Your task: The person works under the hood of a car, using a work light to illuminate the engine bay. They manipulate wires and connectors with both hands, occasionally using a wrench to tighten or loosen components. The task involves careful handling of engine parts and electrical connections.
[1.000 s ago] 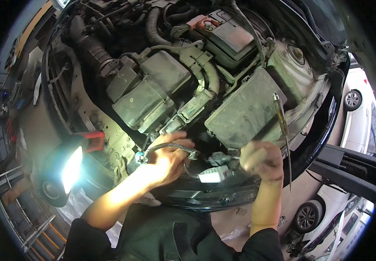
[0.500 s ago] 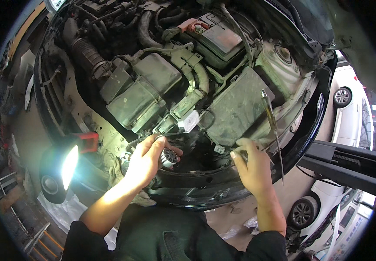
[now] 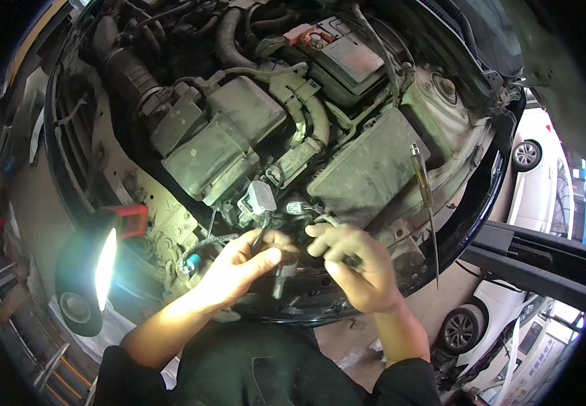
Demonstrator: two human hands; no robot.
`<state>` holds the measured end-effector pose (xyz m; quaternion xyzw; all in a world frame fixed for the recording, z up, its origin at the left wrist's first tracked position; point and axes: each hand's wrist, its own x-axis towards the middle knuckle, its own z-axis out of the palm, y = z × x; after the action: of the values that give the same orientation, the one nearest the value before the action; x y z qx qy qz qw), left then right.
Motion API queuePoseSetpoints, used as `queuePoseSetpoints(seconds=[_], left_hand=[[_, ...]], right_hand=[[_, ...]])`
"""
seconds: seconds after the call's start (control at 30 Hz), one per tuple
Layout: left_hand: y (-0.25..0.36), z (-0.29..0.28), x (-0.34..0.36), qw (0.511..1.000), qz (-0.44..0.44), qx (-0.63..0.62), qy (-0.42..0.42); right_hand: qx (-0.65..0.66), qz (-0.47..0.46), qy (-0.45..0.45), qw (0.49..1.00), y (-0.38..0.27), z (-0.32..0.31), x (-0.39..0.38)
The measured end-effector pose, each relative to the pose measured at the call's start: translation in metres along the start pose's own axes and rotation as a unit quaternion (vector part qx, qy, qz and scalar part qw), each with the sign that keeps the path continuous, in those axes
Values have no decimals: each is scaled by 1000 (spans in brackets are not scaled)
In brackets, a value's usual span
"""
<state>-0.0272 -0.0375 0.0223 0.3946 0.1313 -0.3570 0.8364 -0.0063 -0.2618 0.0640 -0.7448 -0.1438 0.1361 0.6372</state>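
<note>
My left hand (image 3: 247,265) is closed, thumb against fingers, over the front edge of an open engine bay. A small blurred piece, clear and bulb-like (image 3: 283,274), sticks out below its fingertips. A dark cable runs from a whitish rectangular block (image 3: 261,197) down to these fingers. Just to the right, my right hand (image 3: 360,265) has its fingers curled and blurred by motion. Something dark shows at its palm, too unclear to name. By its fingertips, a wire leads to a small pale plug (image 3: 297,207). A blue-tipped part (image 3: 192,262) sits left of my left hand.
A lit work lamp (image 3: 90,277) with a red end shines at the left. A screwdriver (image 3: 420,183) stands against the right side of the bay. Behind are a black box cover (image 3: 367,169) and the battery (image 3: 340,54). A dark lift arm (image 3: 536,254) crosses at right.
My right hand has moved left, close to my left hand. The round ribbed piece in my left hand has turned downward. The whitish block has shifted left, and the pale plug has come into view.
</note>
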Motion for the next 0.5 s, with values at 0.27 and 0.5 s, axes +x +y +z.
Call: queuePoseSetpoints(seconds=[0.27, 0.5], left_hand=[[3, 18, 37, 992, 88, 93, -6], [-20, 24, 49, 901, 150, 404, 52]], right_hand=[[76, -48, 38, 995, 18, -12, 51], [130, -121, 62, 982, 32, -18, 49]])
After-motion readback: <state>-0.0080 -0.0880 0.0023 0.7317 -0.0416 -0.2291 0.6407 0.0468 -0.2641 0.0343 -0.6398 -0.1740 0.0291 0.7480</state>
